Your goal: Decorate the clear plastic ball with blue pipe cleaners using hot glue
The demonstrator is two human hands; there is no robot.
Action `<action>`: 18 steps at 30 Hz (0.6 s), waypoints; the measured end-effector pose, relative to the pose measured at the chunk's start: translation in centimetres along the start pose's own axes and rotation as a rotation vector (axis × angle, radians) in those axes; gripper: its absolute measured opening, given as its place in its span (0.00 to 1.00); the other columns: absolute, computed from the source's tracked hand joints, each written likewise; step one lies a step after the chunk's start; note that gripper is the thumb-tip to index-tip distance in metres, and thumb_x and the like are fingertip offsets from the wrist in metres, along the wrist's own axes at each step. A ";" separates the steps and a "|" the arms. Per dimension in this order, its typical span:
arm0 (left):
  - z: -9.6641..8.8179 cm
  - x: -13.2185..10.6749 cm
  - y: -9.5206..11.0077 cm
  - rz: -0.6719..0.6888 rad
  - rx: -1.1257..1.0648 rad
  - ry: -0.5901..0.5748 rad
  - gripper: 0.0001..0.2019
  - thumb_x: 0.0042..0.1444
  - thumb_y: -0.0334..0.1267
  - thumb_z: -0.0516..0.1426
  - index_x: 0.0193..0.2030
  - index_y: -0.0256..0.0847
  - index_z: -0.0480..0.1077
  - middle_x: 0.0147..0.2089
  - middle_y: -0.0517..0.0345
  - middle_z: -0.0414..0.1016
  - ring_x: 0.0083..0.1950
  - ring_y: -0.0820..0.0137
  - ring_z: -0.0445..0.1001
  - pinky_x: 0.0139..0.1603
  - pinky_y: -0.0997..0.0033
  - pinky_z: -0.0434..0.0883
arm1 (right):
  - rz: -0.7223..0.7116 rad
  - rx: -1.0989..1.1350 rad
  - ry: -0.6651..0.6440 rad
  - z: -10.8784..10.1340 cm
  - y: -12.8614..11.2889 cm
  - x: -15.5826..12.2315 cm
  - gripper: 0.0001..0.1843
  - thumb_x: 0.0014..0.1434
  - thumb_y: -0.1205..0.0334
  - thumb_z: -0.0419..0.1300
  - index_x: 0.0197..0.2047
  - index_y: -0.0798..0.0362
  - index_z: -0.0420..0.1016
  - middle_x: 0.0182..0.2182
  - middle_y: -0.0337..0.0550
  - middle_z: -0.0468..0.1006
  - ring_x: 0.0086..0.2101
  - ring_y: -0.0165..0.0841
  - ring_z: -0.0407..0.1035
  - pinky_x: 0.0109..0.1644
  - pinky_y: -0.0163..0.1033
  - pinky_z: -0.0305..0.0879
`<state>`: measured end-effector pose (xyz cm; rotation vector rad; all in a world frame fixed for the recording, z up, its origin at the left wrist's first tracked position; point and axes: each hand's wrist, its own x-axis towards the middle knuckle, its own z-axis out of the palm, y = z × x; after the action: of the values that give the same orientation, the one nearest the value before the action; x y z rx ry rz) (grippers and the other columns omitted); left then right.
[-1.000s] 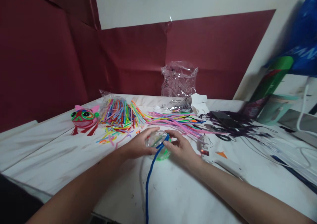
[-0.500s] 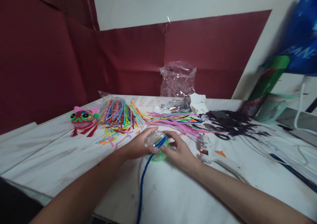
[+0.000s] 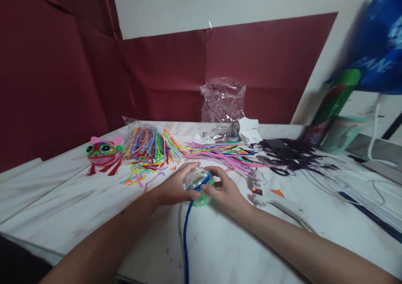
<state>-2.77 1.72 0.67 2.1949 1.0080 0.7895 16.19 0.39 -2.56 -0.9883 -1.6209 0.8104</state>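
Observation:
Between both hands, low over the table's middle, is a rounded clear plastic piece [image 3: 192, 177] with bright green at its lower side. A blue pipe cleaner [image 3: 186, 238] runs across the plastic, and its long tail hangs down toward the table's near edge. My left hand [image 3: 180, 186] is closed around the left side, thumb at the front near the blue strand. From the right, my right hand [image 3: 223, 188] grips the piece, its thumb pressing by the blue strand and its fingers curled over the far side. The fingers partly hide the green part.
Left stands a pink and red animal figure [image 3: 104, 154]. Behind the hands lie a bag of coloured pipe cleaners [image 3: 147, 143] and loose pink strands [image 3: 216, 154]. To the right are a glue gun [image 3: 282, 206], a lit power switch [image 3: 256, 189], scissors [image 3: 279, 171], dark strands with a phone [image 3: 281, 149], and a mug [image 3: 341, 135].
The blue tail has swung slightly to the right at its lower end. The plastic piece is turned a little, with the blue strand lying lower across it. Both hands keep their hold.

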 end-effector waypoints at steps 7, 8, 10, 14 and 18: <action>-0.2 0.1 -0.8 0.004 -0.044 0.009 0.43 0.43 0.58 0.62 0.64 0.39 0.57 0.67 0.43 0.56 0.67 0.51 0.54 0.67 0.54 0.51 | 0.018 0.037 -0.050 -0.5 0.1 0.3 0.21 0.47 0.58 0.60 0.47 0.51 0.69 0.45 0.46 0.74 0.45 0.41 0.68 0.45 0.46 0.68; -0.3 0.1 -1.0 0.007 -0.049 0.007 0.44 0.43 0.58 0.62 0.64 0.39 0.57 0.67 0.43 0.57 0.67 0.51 0.55 0.67 0.54 0.51 | 0.029 0.056 -0.063 -0.6 0.1 0.4 0.21 0.48 0.59 0.59 0.47 0.50 0.70 0.45 0.45 0.74 0.45 0.41 0.69 0.45 0.46 0.68; -0.3 0.2 -1.2 0.018 -0.054 -0.002 0.44 0.43 0.59 0.62 0.64 0.39 0.57 0.67 0.43 0.57 0.67 0.51 0.55 0.67 0.55 0.52 | 0.047 0.079 -0.076 -0.8 0.1 0.5 0.18 0.50 0.59 0.57 0.46 0.49 0.71 0.45 0.44 0.75 0.45 0.39 0.69 0.47 0.45 0.67; -0.5 0.2 -1.3 0.030 -0.035 -0.017 0.44 0.42 0.58 0.63 0.64 0.39 0.58 0.67 0.44 0.57 0.67 0.50 0.55 0.67 0.55 0.52 | 0.066 0.108 -0.069 -1.0 0.0 0.8 0.14 0.53 0.56 0.57 0.42 0.50 0.73 0.41 0.43 0.77 0.42 0.39 0.71 0.46 0.44 0.67; -0.5 0.2 -1.2 0.020 -0.039 -0.024 0.45 0.42 0.57 0.63 0.64 0.38 0.58 0.67 0.43 0.56 0.68 0.50 0.54 0.67 0.55 0.51 | 0.065 0.138 -0.076 -1.0 0.1 0.8 0.16 0.49 0.57 0.60 0.42 0.52 0.73 0.39 0.44 0.76 0.40 0.39 0.71 0.44 0.45 0.68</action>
<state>-3.59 2.63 0.23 2.1790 0.9522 0.7832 17.10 1.20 -2.03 -0.9254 -1.5807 1.0017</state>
